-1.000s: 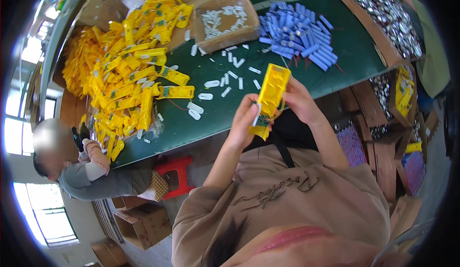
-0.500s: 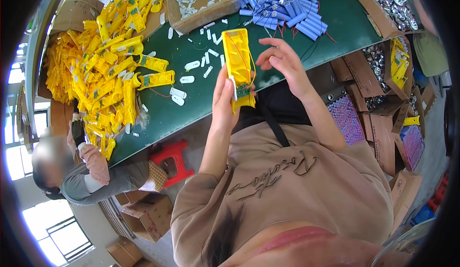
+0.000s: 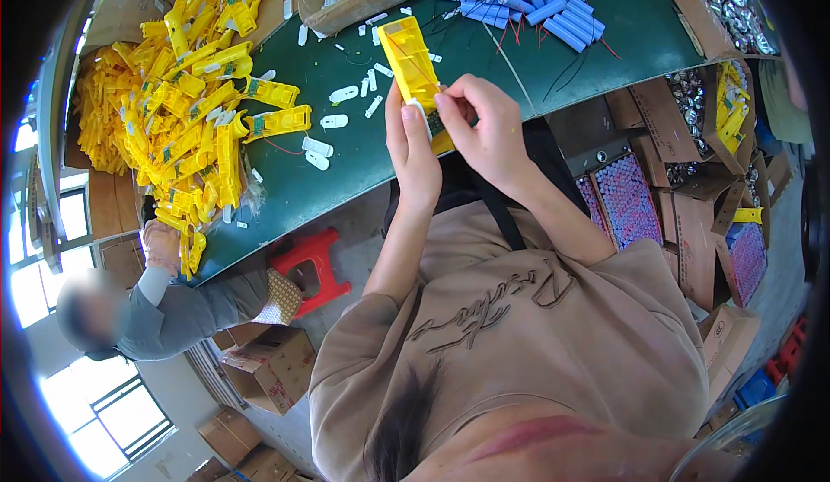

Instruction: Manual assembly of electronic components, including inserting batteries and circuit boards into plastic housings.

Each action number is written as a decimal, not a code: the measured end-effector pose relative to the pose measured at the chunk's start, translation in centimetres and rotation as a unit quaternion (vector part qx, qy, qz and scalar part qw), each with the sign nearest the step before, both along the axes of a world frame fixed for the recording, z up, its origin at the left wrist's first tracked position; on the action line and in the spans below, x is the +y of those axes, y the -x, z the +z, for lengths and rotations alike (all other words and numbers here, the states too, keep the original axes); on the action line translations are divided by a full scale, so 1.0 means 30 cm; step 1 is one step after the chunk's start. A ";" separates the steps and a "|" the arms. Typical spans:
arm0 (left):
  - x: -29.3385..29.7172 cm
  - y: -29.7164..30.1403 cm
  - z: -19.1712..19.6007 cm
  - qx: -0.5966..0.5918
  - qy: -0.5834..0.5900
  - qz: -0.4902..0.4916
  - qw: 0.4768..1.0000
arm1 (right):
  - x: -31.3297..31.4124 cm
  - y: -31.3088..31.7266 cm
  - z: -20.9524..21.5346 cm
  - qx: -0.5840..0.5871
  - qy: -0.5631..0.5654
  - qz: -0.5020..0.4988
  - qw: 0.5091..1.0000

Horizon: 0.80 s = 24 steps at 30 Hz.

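Note:
Above the near table edge, my left hand is closed around a yellow plastic housing, tilted, with its hollow ribbed side showing. A thin red wire crosses the hollow. By my left thumb, a small white part sits at the housing's edge. My right hand has its thumb and forefinger pinched together against the housing's lower half, over a green circuit board that is partly covered. What those fingertips grip is hidden. Loose white plastic pieces lie on the table to the left of the housing.
A large heap of yellow housings covers the table's left side. Behind stands a carton of white parts. Blue cylindrical cells with wires are piled at the far right. A co-worker is at the left, near a red stool.
My right hand, fingers apart before, has come left and down onto the housing and closed there. The housing has shifted slightly left. The co-worker's arm has moved at the heap's edge.

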<state>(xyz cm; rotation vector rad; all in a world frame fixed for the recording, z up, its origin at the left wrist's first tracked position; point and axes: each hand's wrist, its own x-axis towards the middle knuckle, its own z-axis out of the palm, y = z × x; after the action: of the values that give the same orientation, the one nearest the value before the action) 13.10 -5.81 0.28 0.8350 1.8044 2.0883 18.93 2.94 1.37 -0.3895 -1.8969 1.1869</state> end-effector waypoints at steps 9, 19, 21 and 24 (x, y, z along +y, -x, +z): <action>0.061 0.093 0.049 -0.162 -0.082 -0.028 0.983 | -0.012 0.093 -0.026 0.004 -0.203 -0.061 0.977; 0.043 0.243 0.031 -0.157 -0.049 -0.024 0.986 | 0.027 0.159 -0.004 -0.042 -0.220 0.039 0.974; 0.008 0.303 0.029 -0.132 -0.014 -0.053 0.990 | 0.051 0.138 0.019 -0.053 -0.170 0.083 0.981; -0.053 0.391 0.074 -0.112 0.018 -0.060 0.992 | 0.167 0.147 0.071 -0.076 -0.148 0.144 0.975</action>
<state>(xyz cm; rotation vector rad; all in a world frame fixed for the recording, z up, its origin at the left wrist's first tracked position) 1.36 -7.41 2.48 0.6525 1.6277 1.9793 14.53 7.95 3.51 -0.0423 -2.2829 1.0552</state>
